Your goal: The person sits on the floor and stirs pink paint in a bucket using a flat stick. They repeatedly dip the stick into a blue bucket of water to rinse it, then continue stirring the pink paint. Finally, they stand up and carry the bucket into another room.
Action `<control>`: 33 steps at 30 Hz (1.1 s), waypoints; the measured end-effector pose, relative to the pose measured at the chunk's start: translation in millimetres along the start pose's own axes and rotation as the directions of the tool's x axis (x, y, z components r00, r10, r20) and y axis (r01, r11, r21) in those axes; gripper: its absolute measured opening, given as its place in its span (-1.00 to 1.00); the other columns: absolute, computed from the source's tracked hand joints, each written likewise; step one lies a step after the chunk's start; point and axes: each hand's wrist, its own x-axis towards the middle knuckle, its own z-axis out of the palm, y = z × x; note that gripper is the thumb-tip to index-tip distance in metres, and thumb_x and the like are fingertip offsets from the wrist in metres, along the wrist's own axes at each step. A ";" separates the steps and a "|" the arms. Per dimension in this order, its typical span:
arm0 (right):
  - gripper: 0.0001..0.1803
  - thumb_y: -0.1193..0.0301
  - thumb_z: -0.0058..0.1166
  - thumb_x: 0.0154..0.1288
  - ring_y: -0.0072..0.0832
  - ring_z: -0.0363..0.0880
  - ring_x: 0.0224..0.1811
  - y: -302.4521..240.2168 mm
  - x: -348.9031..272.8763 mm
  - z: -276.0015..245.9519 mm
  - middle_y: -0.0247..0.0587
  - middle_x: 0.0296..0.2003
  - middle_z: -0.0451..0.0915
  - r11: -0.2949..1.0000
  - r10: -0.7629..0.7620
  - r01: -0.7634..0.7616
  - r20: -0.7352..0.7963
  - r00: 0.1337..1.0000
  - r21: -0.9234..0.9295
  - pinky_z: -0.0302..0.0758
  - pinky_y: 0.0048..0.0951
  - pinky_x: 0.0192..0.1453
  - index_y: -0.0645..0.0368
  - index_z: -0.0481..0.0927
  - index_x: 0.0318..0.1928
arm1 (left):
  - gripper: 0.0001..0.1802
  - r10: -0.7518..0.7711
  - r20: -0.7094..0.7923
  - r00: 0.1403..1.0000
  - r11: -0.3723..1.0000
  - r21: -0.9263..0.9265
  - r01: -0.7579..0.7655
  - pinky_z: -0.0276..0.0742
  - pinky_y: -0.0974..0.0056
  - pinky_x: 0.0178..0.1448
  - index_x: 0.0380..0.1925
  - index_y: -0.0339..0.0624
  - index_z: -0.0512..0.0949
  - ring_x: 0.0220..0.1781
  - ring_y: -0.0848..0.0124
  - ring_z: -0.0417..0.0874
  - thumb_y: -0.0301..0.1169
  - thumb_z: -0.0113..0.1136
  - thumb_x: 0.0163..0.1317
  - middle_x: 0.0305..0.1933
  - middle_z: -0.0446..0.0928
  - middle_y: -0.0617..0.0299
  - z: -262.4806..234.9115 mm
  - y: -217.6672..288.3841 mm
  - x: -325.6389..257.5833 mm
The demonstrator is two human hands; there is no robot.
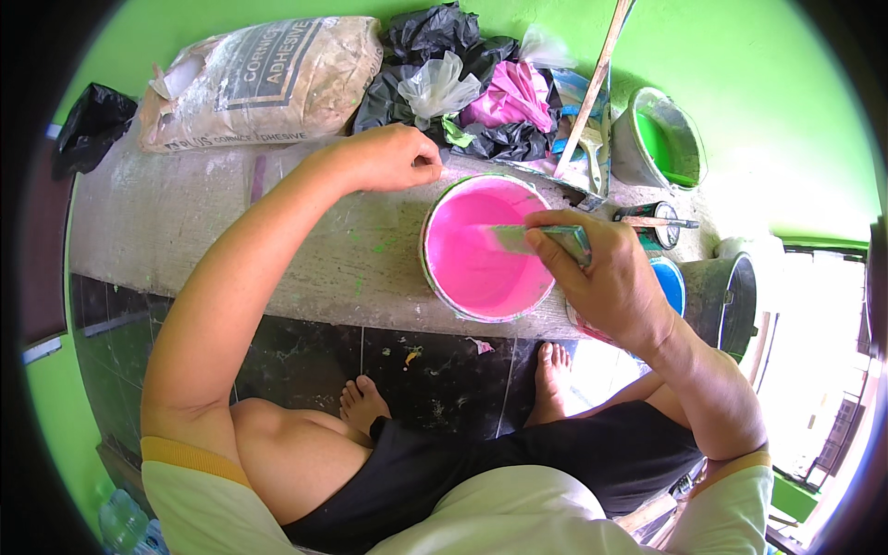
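Note:
A round bucket of pink paint (486, 250) stands on a rough grey concrete ledge (277, 250). My right hand (601, 273) grips the handle of a paintbrush (546, 238) whose bristles reach into the pink paint from the right. My left hand (393, 157) is closed in a loose fist with nothing in it, resting on the ledge just left of and behind the bucket.
A large paper sack (259, 83) lies at the back left. Black, clear and pink plastic bags (472, 92) are heaped behind the bucket. A green-stained bucket (661, 139), a wooden stick (592, 83), a blue-lidded tub (668, 282) and a dark bucket (726, 296) stand at the right. My bare feet are on dark tiles below.

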 end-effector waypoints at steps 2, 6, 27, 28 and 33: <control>-0.73 0.35 0.28 0.52 -0.07 0.81 -0.35 4.1 4.6 -2.3 0.17 -0.31 0.77 0.998 -0.043 0.041 -0.044 0.998 -0.048 0.69 -0.17 -0.21 0.30 0.74 0.05 | -0.60 0.012 -0.022 1.000 1.000 -0.002 -0.012 0.70 0.11 0.07 -0.07 -0.23 0.79 -0.10 0.09 0.84 -0.10 0.29 0.44 -0.13 0.81 -0.03 0.5 -4.1 -0.2; -0.70 0.35 0.28 0.54 -0.25 0.84 -0.27 16.0 5.9 -1.8 0.15 -0.23 0.80 0.982 -0.138 0.130 -0.051 0.989 -0.133 0.70 -0.28 -0.14 0.28 0.74 0.12 | -0.60 0.004 -0.003 1.000 1.000 0.003 -0.004 0.70 0.11 0.08 -0.06 -0.24 0.79 -0.10 0.08 0.84 -0.10 0.30 0.44 -0.13 0.81 -0.04 -1.0 1.9 0.4; -0.76 0.38 0.31 0.49 -0.14 0.84 -0.25 11.2 4.1 -19.1 0.06 -0.24 0.81 0.966 -0.121 0.135 0.077 0.990 -0.220 0.70 -0.24 -0.11 0.28 0.77 0.02 | -0.63 0.048 -0.029 0.998 0.999 -0.003 -0.048 0.70 0.09 0.04 -0.09 -0.23 0.79 -0.14 0.07 0.84 -0.13 0.30 0.42 -0.14 0.80 -0.07 4.1 -4.2 1.4; -0.76 0.39 0.31 0.49 -0.12 0.84 -0.24 15.7 5.0 -15.7 0.07 -0.22 0.81 0.955 -0.179 0.180 0.025 0.983 -0.237 0.70 -0.23 -0.10 0.28 0.77 0.02 | -0.63 0.053 -0.032 0.998 0.999 -0.001 -0.053 0.69 0.08 0.03 -0.09 -0.23 0.79 -0.15 0.07 0.84 -0.14 0.30 0.42 -0.15 0.80 -0.07 4.1 -2.9 2.1; -0.76 0.39 0.32 0.47 0.01 0.81 -0.21 21.1 11.5 0.0 0.09 -0.17 0.80 0.962 -0.249 0.257 0.091 0.964 -0.092 0.70 -0.13 -0.09 0.26 0.76 0.04 | -0.63 0.095 -0.036 0.995 0.995 -0.024 -0.096 0.70 0.08 0.04 -0.08 -0.23 0.79 -0.13 0.07 0.84 -0.13 0.30 0.42 -0.14 0.80 -0.07 7.7 -8.6 4.4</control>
